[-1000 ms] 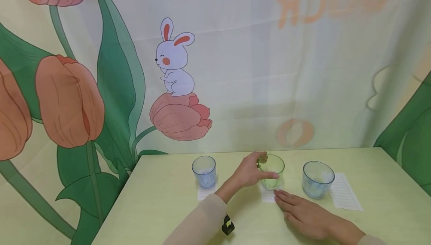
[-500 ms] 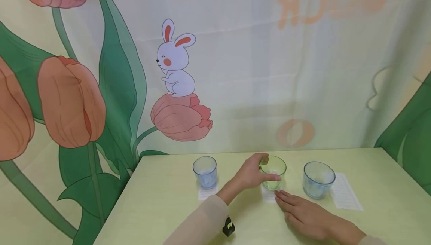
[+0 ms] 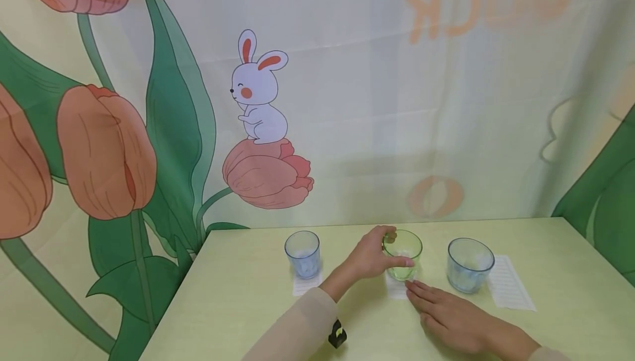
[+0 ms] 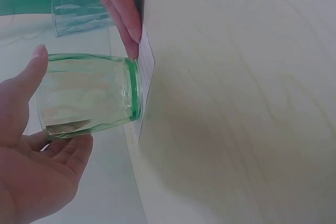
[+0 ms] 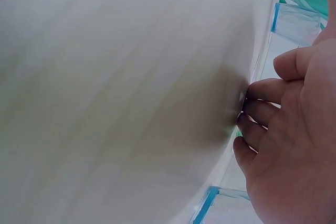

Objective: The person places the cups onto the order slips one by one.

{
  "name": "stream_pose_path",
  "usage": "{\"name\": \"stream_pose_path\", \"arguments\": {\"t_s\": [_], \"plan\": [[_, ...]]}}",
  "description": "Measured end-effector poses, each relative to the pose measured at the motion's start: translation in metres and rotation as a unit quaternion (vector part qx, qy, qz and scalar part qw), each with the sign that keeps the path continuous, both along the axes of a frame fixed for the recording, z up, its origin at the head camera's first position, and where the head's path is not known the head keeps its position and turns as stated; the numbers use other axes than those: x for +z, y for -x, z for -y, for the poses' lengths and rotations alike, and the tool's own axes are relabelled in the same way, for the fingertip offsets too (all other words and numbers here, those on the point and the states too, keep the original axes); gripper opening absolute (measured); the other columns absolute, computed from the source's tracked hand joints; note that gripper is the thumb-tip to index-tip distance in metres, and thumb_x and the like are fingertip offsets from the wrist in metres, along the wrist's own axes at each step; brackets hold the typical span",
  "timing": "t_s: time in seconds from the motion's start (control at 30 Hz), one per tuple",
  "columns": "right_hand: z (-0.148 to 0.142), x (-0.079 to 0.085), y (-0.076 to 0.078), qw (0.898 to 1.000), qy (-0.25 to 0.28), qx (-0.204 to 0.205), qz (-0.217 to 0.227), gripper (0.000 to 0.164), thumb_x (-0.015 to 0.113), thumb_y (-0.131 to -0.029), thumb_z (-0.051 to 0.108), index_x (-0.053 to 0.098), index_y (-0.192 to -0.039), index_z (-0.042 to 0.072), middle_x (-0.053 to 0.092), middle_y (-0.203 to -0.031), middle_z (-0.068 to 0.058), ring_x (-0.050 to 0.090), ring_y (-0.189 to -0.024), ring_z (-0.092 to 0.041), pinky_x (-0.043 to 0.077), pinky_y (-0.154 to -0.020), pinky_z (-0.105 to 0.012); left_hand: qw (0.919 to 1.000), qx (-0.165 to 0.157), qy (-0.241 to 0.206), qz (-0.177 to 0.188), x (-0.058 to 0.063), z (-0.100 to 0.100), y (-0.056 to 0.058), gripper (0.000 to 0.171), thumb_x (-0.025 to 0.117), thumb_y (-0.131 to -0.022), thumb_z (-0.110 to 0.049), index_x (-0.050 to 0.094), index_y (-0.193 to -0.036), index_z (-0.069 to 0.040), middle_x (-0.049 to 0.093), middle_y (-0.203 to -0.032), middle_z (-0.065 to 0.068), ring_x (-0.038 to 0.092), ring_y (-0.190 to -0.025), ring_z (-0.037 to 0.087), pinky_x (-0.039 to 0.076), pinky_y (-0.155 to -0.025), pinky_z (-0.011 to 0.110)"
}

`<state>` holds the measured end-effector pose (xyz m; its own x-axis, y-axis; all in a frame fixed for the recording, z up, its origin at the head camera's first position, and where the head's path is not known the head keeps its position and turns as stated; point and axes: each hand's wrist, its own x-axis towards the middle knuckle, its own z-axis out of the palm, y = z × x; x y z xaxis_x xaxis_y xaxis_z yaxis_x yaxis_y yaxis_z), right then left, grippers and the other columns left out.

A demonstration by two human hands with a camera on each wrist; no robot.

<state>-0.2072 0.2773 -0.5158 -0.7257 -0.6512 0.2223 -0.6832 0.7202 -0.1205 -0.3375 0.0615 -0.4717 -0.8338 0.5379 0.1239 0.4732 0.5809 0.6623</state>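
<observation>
My left hand (image 3: 369,253) grips a light green glass (image 3: 410,246) from its left side, thumb across the near wall and fingers round the far side. Upright, the glass stands over a white paper slip (image 3: 397,290) whose near part shows. In the left wrist view, the thumb and fingers sit near the rim of the green glass (image 4: 89,90). My right hand (image 3: 448,317) lies palm down with straight fingers, their tips at the slip's right side by the glass base. In the right wrist view, the fingertips of the right hand (image 5: 294,129) meet the tabletop.
A blue glass (image 3: 302,259) stands on the left over another paper slip (image 3: 306,288). To the right is a wider blue glass (image 3: 470,267), with a ruled paper slip (image 3: 511,284) beside it. A printed curtain (image 3: 347,102) hangs behind the pale table (image 3: 238,295).
The green glass and my left hand have shifted very slightly to the right since the first frame. My right hand has stayed almost still.
</observation>
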Motion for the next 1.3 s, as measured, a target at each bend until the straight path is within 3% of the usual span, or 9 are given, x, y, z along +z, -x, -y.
{"name": "stream_pose_path", "arguments": {"t_s": [0.53, 1.0, 1.17, 1.3], "plan": [[0.0, 0.0, -0.002, 1.0, 0.006, 0.004, -0.005, 0.047, 0.052, -0.112, 0.024, 0.055, -0.152, -0.001, 0.049, -0.16, -0.017, 0.049, -0.145, -0.036, 0.049, -0.109, -0.05, 0.9999, 0.004, -0.005, 0.015, 0.001, 0.0, -0.003, 0.092, 0.086, -0.085, -0.057, 0.049, -0.156, -0.011, 0.062, -0.146, 0.002, 0.054, -0.14, 0.02, 0.046, -0.114, 0.037], [0.004, 0.014, 0.002, 0.996, 0.015, -0.033, 0.087, 0.048, 0.045, -0.114, 0.027, 0.054, -0.152, -0.001, 0.046, -0.163, -0.017, 0.045, -0.147, -0.041, 0.044, -0.114, -0.057, 0.9999, -0.001, -0.004, 0.014, 0.001, -0.001, 0.003, 0.101, 0.089, -0.082, -0.056, 0.043, -0.16, -0.01, 0.056, -0.154, 0.005, 0.05, -0.144, 0.021, 0.043, -0.117, 0.036], [-0.003, 0.021, -0.007, 0.997, 0.021, -0.038, 0.069, 0.046, 0.046, -0.114, 0.027, 0.056, -0.152, 0.003, 0.048, -0.162, -0.014, 0.048, -0.146, -0.037, 0.047, -0.112, -0.053, 0.9996, 0.013, -0.008, 0.023, 0.004, 0.005, 0.0, 0.106, 0.088, -0.081, -0.059, 0.041, -0.161, -0.008, 0.05, -0.159, 0.006, 0.048, -0.146, 0.022, 0.042, -0.118, 0.039], [-0.013, 0.037, -0.021, 0.998, 0.024, -0.037, 0.032, 0.045, 0.05, -0.114, 0.028, 0.056, -0.155, 0.01, 0.049, -0.162, -0.009, 0.052, -0.144, -0.03, 0.053, -0.106, -0.048, 0.9998, 0.014, -0.012, 0.01, 0.02, 0.014, -0.007, 0.106, 0.088, -0.081, -0.059, 0.04, -0.162, -0.009, 0.048, -0.161, 0.006, 0.046, -0.148, 0.024, 0.042, -0.119, 0.043]]}}
